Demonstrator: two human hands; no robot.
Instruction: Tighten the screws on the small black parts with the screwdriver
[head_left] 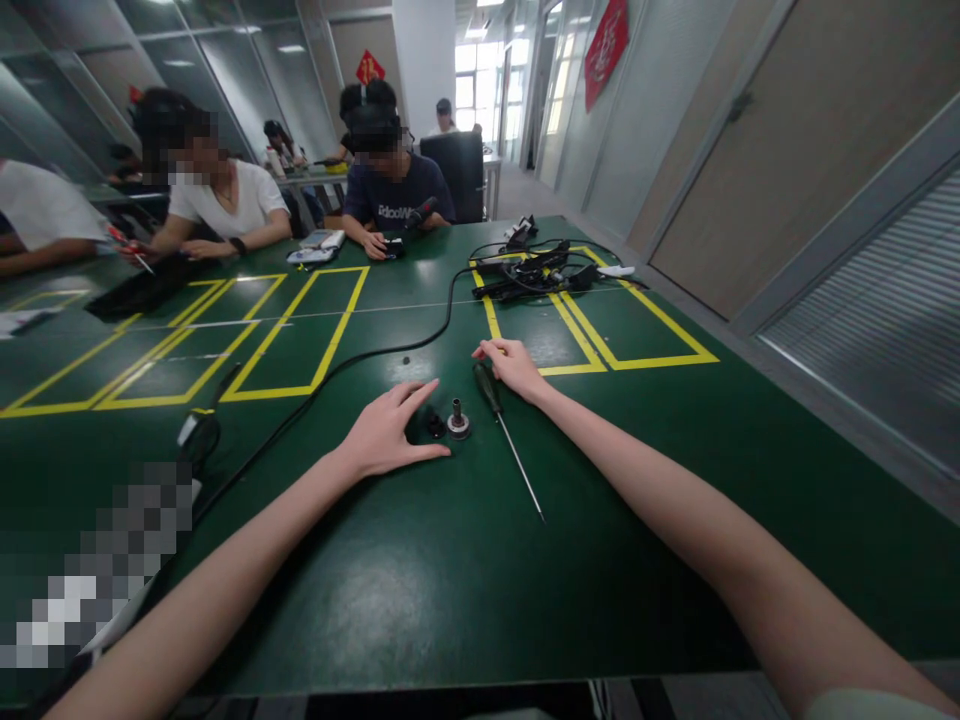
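My left hand is open at the middle of the green table, thumb and fingers spread beside two small parts. Closest to it is a small black part. Just right of that, a round metal part with an upright shaft stands on the table. A screwdriver with a dark handle lies with its tip pointing towards me. My right hand is beside and just beyond its handle, fingers curled together at the tips. Whatever those fingertips may hold is too small to make out.
A black cable crosses the green table to a heap of black parts. Yellow tape marks rectangles. A dark tool lies at left. Several people sit across, one co-worker handling a small device.
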